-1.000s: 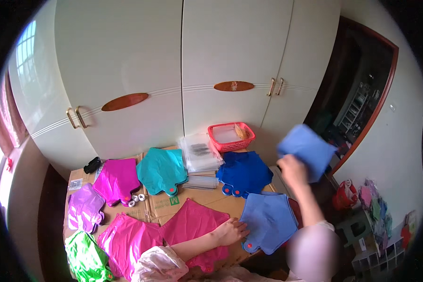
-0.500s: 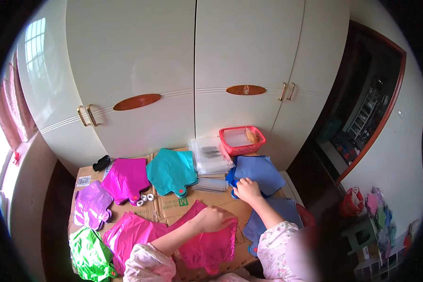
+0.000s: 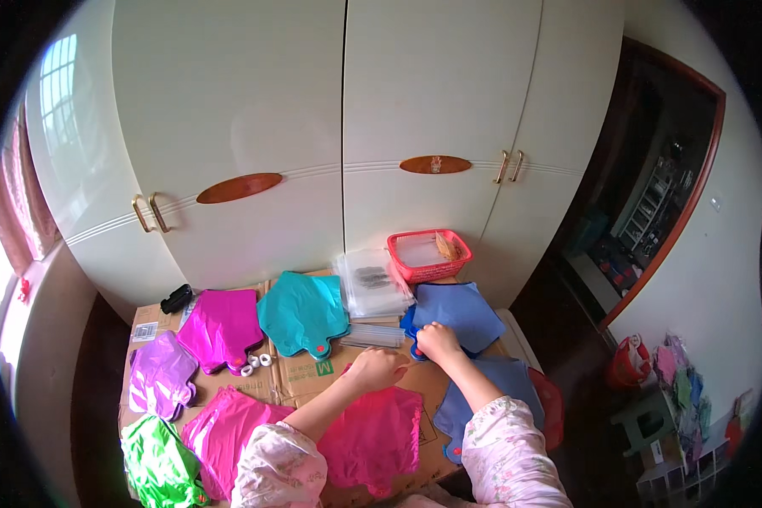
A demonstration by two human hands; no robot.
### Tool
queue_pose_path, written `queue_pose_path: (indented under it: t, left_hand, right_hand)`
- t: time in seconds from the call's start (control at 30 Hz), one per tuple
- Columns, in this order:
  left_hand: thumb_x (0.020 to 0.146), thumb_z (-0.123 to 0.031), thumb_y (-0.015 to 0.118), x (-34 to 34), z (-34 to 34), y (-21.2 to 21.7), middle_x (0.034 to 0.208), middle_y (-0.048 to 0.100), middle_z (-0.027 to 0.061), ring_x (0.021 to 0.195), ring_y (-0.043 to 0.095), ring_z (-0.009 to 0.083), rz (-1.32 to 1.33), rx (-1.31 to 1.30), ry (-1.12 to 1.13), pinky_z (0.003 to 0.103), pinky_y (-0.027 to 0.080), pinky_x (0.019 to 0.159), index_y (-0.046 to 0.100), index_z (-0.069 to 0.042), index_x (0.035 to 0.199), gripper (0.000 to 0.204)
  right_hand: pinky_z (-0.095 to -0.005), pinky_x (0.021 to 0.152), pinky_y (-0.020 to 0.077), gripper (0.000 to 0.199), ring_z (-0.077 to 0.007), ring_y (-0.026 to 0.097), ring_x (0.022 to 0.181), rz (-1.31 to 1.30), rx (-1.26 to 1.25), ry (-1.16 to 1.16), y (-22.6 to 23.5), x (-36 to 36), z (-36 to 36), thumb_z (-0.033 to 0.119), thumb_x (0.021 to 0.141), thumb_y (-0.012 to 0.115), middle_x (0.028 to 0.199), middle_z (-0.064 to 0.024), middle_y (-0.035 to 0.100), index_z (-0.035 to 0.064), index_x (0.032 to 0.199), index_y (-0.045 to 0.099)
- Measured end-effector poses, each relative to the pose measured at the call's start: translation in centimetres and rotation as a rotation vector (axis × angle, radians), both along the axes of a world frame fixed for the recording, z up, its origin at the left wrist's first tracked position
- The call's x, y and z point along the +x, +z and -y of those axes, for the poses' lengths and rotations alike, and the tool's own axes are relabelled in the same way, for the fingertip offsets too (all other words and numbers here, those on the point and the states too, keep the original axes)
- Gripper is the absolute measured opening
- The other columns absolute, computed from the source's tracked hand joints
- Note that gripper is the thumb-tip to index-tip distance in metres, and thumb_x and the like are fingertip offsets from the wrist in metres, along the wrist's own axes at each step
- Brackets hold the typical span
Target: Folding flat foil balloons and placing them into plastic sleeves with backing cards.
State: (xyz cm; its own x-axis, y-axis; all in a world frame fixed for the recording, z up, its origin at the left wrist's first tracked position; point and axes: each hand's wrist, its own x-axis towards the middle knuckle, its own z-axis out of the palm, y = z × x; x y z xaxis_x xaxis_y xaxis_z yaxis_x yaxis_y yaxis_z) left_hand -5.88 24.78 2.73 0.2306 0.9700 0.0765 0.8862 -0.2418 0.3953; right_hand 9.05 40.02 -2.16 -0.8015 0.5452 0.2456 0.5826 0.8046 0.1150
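My right hand pinches the neck of the blue balloon lying on the bench beside the red basket. My left hand rests loosely curled, holding nothing; I should lay the balloon flat and square.

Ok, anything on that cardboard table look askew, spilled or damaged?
Nothing stands out. The foil balloon stacks lie flat by colour on the cardboard; the right hand rests on the blue stack, the left hand beside the pink one.
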Motion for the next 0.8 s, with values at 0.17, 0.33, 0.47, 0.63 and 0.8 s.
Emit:
queue_pose_path:
  t: [0.17,0.33,0.47,0.63,0.8]
  left_hand:
    - [0.084,-0.026,0.057,0.0,-0.2,-0.2,0.097,0.067,0.0107,0.089,0.064,0.0296,-0.035,0.081,0.024,0.042,0.051,0.081,0.068,-0.012,0.101,0.024]
    - [0.083,-0.025,0.057,-0.2,-1.5,-2.0,0.095,0.067,0.0106,0.091,0.063,0.0291,-0.106,0.131,0.056,0.042,0.05,0.082,0.067,-0.013,0.099,0.023]
    - [0.082,-0.024,0.057,0.9,-3.1,-2.4,0.109,0.064,0.01,0.106,0.058,0.0274,-0.129,0.151,0.094,0.041,0.046,0.091,0.062,-0.012,0.109,0.029]
    - [0.082,-0.024,0.057,1.7,-5.9,-5.0,0.12,0.059,0.0118,0.118,0.052,0.0269,-0.183,0.428,0.143,0.041,0.04,0.099,0.053,-0.006,0.12,0.043]
    - [0.083,-0.023,0.056,2.9,-7.8,-5.2,0.115,0.06,0.0128,0.113,0.056,0.0268,-0.226,0.261,0.083,0.043,0.039,0.101,0.049,-0.006,0.125,0.046]
  right_hand:
    - [-0.0427,0.067,0.0535,0.014,-0.0316,0.066,0.074,-0.176,-0.089,-0.067,-0.9,0.6,-1.1,0.017,0.074,0.06,0.077,-0.0138,0.067,0.0061,0.071,0.068]
    - [-0.0415,0.065,0.0522,0.016,-0.0339,0.064,0.069,-0.374,-0.321,-0.178,0.8,0.3,-0.1,0.02,0.077,0.062,0.074,-0.0156,0.066,0.0077,0.075,0.071]
    - [-0.0391,0.062,0.0511,0.017,-0.03,0.065,0.065,-0.512,-0.396,-0.206,-0.2,1.0,-1.3,0.025,0.075,0.068,0.071,-0.0129,0.066,0.0075,0.076,0.071]
    - [-0.0322,0.056,0.0474,0.021,-0.0167,0.064,0.059,-0.591,-0.621,-0.289,-0.8,1.4,-2.3,0.026,0.075,0.073,0.068,-0.0105,0.067,0.0058,0.075,0.071]
    - [-0.0288,0.052,0.0413,0.019,-0.0073,0.053,0.055,-0.701,-0.713,-0.336,-1.9,1.8,-3.4,0.021,0.077,0.072,0.061,-0.0027,0.062,0.0042,0.071,0.066]
